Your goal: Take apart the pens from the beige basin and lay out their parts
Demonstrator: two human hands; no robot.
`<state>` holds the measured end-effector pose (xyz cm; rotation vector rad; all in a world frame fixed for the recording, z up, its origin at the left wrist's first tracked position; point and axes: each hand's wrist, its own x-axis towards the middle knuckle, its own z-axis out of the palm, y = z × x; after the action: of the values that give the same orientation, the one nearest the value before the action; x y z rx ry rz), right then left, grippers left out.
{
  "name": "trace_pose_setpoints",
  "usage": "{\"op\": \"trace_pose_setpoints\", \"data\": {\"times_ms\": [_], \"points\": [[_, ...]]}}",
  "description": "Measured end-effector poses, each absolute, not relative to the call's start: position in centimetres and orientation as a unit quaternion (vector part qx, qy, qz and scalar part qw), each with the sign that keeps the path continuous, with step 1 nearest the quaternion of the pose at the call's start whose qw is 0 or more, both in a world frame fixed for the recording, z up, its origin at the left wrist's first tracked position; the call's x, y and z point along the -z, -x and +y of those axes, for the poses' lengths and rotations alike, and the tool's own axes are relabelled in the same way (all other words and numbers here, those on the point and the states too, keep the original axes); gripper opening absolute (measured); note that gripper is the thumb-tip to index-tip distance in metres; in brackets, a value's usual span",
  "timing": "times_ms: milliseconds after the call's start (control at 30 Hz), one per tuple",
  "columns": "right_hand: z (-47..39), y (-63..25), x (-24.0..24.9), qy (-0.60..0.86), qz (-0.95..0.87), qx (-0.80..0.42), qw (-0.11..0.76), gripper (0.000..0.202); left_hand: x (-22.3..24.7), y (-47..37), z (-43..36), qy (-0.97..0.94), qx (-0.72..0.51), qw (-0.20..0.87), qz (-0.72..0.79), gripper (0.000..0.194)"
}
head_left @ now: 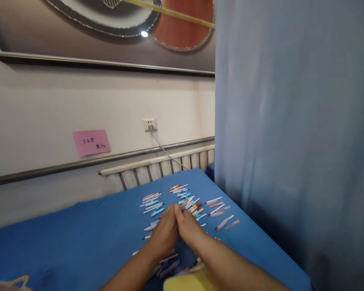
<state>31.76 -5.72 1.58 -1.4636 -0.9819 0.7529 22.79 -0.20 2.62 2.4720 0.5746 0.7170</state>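
Note:
My left hand (165, 231) and my right hand (189, 227) meet over the blue-covered bed (103, 230), both with fingers closed. From their joined fingertips pokes a greyish, see-through pen-like piece (183, 204); the rest of it is hidden by my hands. Around them lie several slim pens in loose rows. White and light-blue pens (153, 204) are to the left, orange and white ones (195, 208) just beyond my right hand, and pale pinkish-grey ones (224, 222) farther right. Darker pens (169, 266) lie partly covered below my wrists.
Something yellow (191, 282) sits at the near edge, below my forearms. A blue curtain (291, 121) hangs along the right side. Behind the bed are a white rail (151, 161), a wall socket (149, 125) with a plugged cord, a pink note (92, 142) and a framed picture (103, 60).

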Motion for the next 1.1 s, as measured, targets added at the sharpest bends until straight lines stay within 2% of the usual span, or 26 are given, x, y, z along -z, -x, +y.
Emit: {"op": "trace_pose_setpoints", "data": {"times_ms": [133,267,433,733,1100], "points": [[-6.7,-37.6,-0.1,0.645,-0.345,-0.267,0.628,0.059,-1.9,-29.4,1.3,-0.94,-0.172,0.19,0.224,0.029],[-8.8,-44.8,2.7,0.664,-0.234,-0.197,0.683,0.052,-0.9,-36.3,4.2,-0.95,-0.096,0.151,0.255,0.023],[-10.7,-51.0,5.6,0.648,-0.125,-0.145,0.737,0.045,0.9,-42.6,6.7,-0.96,0.031,0.116,0.254,0.03],[-10.8,-51.1,3.9,0.58,-0.118,-0.183,0.785,0.035,2.0,-45.6,8.0,-0.957,0.133,0.044,0.254,0.03],[-11.3,-50.2,2.9,0.561,-0.122,-0.207,0.792,0.027,1.2,-45.0,7.4,-0.955,0.14,0.004,0.262,0.031]]}}
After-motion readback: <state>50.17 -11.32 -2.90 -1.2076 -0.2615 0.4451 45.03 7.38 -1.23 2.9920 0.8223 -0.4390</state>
